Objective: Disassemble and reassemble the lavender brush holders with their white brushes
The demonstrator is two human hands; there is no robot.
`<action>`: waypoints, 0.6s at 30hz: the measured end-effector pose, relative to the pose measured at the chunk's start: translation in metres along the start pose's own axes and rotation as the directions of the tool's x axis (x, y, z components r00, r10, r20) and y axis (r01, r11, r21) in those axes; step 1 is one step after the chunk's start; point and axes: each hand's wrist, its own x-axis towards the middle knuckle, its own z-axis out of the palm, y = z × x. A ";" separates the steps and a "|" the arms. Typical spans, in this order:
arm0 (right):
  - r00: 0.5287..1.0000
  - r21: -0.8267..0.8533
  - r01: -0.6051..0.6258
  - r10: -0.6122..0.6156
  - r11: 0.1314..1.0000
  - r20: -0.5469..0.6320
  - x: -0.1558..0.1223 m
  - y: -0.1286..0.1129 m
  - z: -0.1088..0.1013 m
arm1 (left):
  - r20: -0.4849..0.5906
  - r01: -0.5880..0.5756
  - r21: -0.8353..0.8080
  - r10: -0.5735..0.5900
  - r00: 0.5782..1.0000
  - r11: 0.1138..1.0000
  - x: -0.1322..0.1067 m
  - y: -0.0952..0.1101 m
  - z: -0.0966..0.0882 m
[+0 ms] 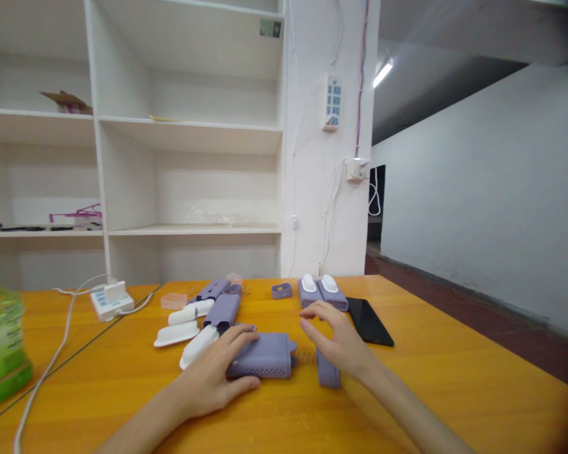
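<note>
On the orange table lies a purple plastic casing [267, 354] with small holes along its front side. My left hand [222, 372] grips its left end, fingers over the top and thumb at the front. A coiled spring [305, 357] sticks out from the casing's right end toward a purple end cap [328, 371]. Just above and behind that cap is my right hand [334, 331], its thumb and fingers curved apart with nothing between them. White oval parts [176, 334] lie beyond my left hand, near another purple casing [223, 311].
Two purple cases with white tops [329, 285] stand at the back, beside a black phone-like slab [370, 321]. A small purple ring [281, 291] lies left of them. At the left are a power strip [111, 301], its white cable and a green bottle [2, 347].
</note>
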 end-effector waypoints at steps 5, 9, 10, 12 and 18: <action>0.918 -0.113 -0.148 0.179 0.983 0.354 -0.025 0.023 -0.025 | -0.024 -0.046 0.107 0.049 0.999 0.993 0.016 0.027 -0.001; 0.910 -0.086 -0.197 0.215 0.977 0.355 -0.037 0.036 -0.011 | 0.089 -0.047 0.195 0.030 0.996 0.980 0.038 0.051 0.004; 0.919 -0.059 -0.197 0.205 0.979 0.337 -0.037 0.035 -0.006 | 0.113 -0.035 0.211 0.011 0.993 0.977 0.040 0.054 0.005; 0.934 -0.004 -0.176 0.168 0.984 0.314 -0.036 0.029 0.004 | 0.144 -0.020 0.233 -0.015 0.989 0.972 0.041 0.056 0.005; 0.956 0.108 -0.148 0.114 0.983 0.272 -0.040 -0.004 0.017 | 0.193 -0.081 0.278 0.027 0.981 0.957 0.020 0.063 0.005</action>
